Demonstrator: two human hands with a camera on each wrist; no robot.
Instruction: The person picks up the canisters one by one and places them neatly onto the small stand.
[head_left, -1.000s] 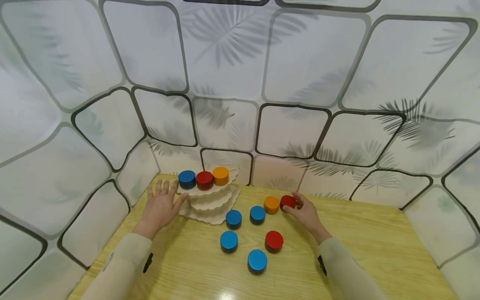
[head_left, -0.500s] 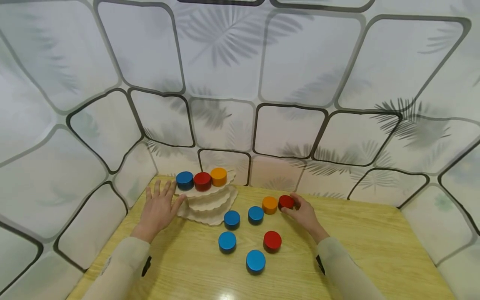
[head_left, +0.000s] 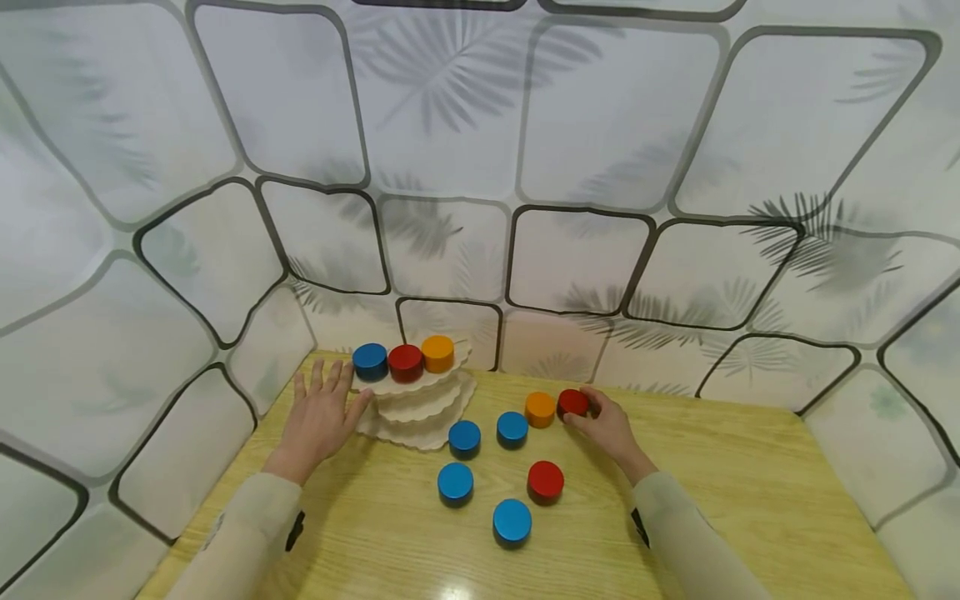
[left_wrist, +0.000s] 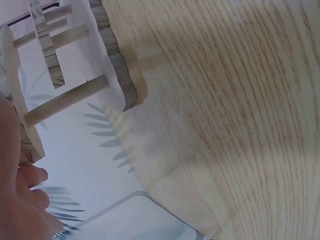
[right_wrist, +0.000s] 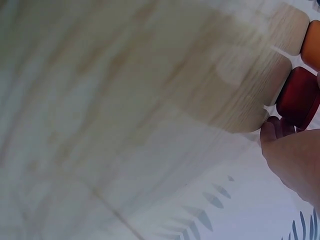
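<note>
My left hand (head_left: 318,418) is at the left end of the pale, scalloped three-tier stand (head_left: 420,408). The fingers spread behind the top tier's tip and the thumb lies in front, pinching it. A blue (head_left: 370,362), a red (head_left: 406,363) and an orange cylinder block (head_left: 438,354) stand in a row on that tier. On the table at the right, my right hand (head_left: 609,423) grips another red cylinder block (head_left: 573,403) between thumb and fingers. This block (right_wrist: 297,97) shows at the right edge of the right wrist view, beside an orange block (right_wrist: 312,47).
Left of the gripped block stand an orange (head_left: 539,409) and a blue block (head_left: 512,429). Nearer are more blue blocks (head_left: 455,483) and one red block (head_left: 545,482). A patterned wall (head_left: 577,258) closes off the back of the wooden table (head_left: 720,467).
</note>
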